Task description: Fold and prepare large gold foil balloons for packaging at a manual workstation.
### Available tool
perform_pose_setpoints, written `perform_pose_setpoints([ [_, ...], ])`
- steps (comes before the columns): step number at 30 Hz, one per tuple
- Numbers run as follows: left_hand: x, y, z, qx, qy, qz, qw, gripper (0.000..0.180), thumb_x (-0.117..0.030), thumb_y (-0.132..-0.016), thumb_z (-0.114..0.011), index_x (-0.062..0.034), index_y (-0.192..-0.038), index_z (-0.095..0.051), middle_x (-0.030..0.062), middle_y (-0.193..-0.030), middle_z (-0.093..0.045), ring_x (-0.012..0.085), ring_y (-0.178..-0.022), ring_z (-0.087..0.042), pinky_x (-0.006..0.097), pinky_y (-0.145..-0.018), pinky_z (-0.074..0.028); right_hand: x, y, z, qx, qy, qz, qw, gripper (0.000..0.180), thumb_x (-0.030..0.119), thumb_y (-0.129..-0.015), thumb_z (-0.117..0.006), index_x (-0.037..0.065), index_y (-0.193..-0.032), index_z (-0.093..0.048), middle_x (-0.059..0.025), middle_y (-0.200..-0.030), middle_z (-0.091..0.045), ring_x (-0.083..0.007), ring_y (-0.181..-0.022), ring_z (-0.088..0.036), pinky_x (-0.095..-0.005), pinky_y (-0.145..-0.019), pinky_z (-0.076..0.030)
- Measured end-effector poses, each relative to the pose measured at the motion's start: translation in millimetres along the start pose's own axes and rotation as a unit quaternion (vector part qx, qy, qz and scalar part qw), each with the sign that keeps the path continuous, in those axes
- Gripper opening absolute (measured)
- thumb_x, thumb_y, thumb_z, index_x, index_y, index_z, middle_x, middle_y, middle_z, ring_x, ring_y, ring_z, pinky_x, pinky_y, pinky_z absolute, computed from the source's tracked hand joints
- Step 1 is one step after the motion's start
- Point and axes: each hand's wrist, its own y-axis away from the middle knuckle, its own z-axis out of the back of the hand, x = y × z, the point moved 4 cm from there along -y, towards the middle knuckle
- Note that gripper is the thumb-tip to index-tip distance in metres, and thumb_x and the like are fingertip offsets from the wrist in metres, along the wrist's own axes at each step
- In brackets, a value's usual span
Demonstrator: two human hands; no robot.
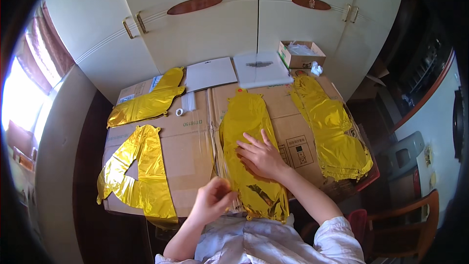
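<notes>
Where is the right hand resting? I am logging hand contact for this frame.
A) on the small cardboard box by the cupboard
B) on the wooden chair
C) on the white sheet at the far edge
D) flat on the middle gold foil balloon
D: the right hand lies palm down, fingers spread, on the middle gold foil balloon, while the left hand pinches that balloon's near edge.

Shiny gold foil balloons point(251, 132), brown cardboard point(188, 139) with black print, cream cupboard doors point(210, 24) with reddish-brown oval insets, white paper sheets point(211, 73), dark red curtain point(49, 51), pale wrinkled sleeves point(337, 237).
</notes>
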Motion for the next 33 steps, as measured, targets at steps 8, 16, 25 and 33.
perform_pose_setpoints([
  [8,-13,-38,-60,0.025,-0.274,-0.128,0.953,0.022,-0.021,-0.085,-0.070,-0.0026,-0.081,-0.058,0.0130,-0.066,-0.064,0.0285,-0.058,-0.064,0.038,-0.054,-0.051,-12,8,30,0.069,-0.429,-0.270,0.859,0.037,0.031,-0.093,-0.064,0.002,-0.114,-0.053,-0.0052,-0.082,-0.067,-0.0123,-0.073,-0.059,-0.0295,-0.070,-0.047],
  [16,-19,-51,-64,0.033,-0.397,-0.226,0.889,0.023,-0.028,-0.083,-0.071,-0.0074,-0.080,-0.060,0.0086,-0.071,-0.062,0.0274,-0.066,-0.064,0.040,-0.056,-0.051,-15,18,25,0.078,-0.264,-0.205,0.939,0.024,0.017,-0.085,-0.065,0.010,-0.105,-0.053,-0.0084,-0.076,-0.065,-0.0262,-0.072,-0.065,-0.0379,-0.063,-0.051],
  [25,9,-116,32,0.036,-0.517,-0.214,0.828,0.053,-0.031,-0.090,-0.063,-0.0055,-0.134,-0.049,0.0138,-0.139,-0.049,0.0322,-0.133,-0.042,0.047,-0.106,-0.036,-11,39,21,-0.003,-0.170,-0.092,0.981,0.011,0.008,-0.079,-0.060,0.010,-0.088,-0.067,-0.0026,-0.072,-0.065,-0.0222,-0.076,-0.061,-0.0378,-0.079,-0.044],
  [33,25,-145,40,0.108,-0.545,-0.195,0.808,0.065,-0.043,-0.097,-0.050,-0.0071,-0.149,-0.034,0.0106,-0.153,-0.036,0.0309,-0.145,-0.025,0.048,-0.117,-0.020,-16,44,16,0.004,-0.204,-0.111,0.973,0.010,0.007,-0.079,-0.060,0.010,-0.085,-0.067,-0.0020,-0.070,-0.062,-0.0214,-0.075,-0.059,-0.0372,-0.081,-0.043],
])
